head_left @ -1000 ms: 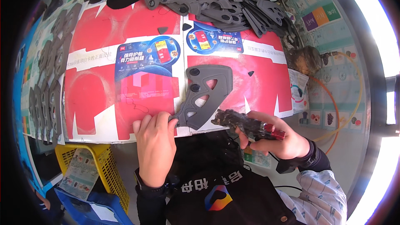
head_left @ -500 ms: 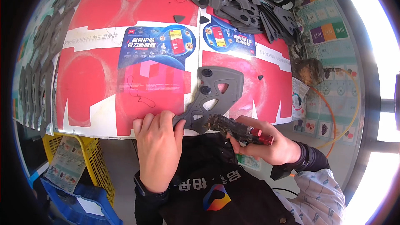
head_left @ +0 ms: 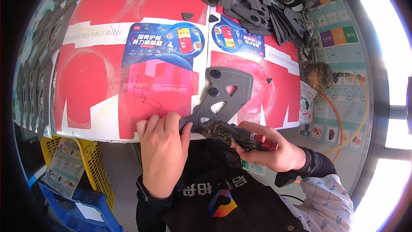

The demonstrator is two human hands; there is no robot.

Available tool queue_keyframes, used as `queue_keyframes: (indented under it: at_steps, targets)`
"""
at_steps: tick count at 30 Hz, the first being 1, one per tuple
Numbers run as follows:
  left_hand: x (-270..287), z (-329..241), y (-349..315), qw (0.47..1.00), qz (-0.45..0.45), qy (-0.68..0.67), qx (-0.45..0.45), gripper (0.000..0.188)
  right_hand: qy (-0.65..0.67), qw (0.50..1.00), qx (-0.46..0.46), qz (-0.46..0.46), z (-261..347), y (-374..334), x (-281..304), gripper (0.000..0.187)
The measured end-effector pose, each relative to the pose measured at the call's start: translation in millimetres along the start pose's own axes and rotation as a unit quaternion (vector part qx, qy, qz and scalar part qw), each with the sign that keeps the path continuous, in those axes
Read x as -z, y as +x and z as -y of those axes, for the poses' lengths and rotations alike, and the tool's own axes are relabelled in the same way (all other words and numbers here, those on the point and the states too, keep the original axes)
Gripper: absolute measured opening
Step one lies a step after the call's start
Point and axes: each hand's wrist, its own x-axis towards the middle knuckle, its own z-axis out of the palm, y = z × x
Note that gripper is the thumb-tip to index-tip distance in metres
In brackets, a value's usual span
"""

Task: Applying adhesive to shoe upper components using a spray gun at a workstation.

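Observation:
A flat dark-grey cut-out piece, with openings and two round black pads, lies on the red-and-white printed card covering the table. My left hand pinches its narrow lower-left end between thumb and fingers, close to the table's front edge. Wrapped in my right hand is a grime-caked spray gun with red knobs at its rear. Its tip points left, over the lower part of the grey piece, and hides some of that edge. Whether the tip touches the piece, I cannot tell.
Grey pieces lie heaped at the back, and more overlap along the left side. Small dark triangular scraps and a loose thread rest on the card. A yellow crate stands lower left; an orange hose hangs at right.
The spray gun and my right hand have shifted slightly left, bringing the gun's tip nearer my left thumb. My left hand keeps its hold, and the piece stays in place.

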Motion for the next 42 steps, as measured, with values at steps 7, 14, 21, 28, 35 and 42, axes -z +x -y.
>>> queue_keyframes:
  at_steps: [7, 14, 21, 28, 35, 42]
  targets:
    - [-1, 0, 0, 1.000, -0.007, -0.005, -0.004, 0.022, 0.025, 0.999, -0.018, -0.011, 1, -7, 5, 0.042]
    - [0, -2, 1, 1.000, 0.005, 0.004, 0.004, 0.021, 0.068, 0.995, -0.061, -0.035, 1, -11, 20, 0.059]
    - [0, -4, 3, 1.000, 0.007, 0.015, 0.001, 0.022, 0.112, 0.990, -0.068, -0.060, -11, -15, 33, 0.053]
    - [2, -7, 4, 1.000, 0.017, 0.021, 0.006, 0.022, 0.067, 0.994, -0.050, -0.073, 1, -11, 41, 0.034]
    - [3, -7, 4, 1.000, 0.007, 0.000, 0.014, 0.021, 0.094, 0.989, -0.041, -0.110, -3, -10, 52, 0.028]
    - [2, -6, 5, 1.000, 0.018, 0.003, 0.020, 0.022, 0.134, 0.979, -0.036, -0.147, 0, -9, 59, 0.031]
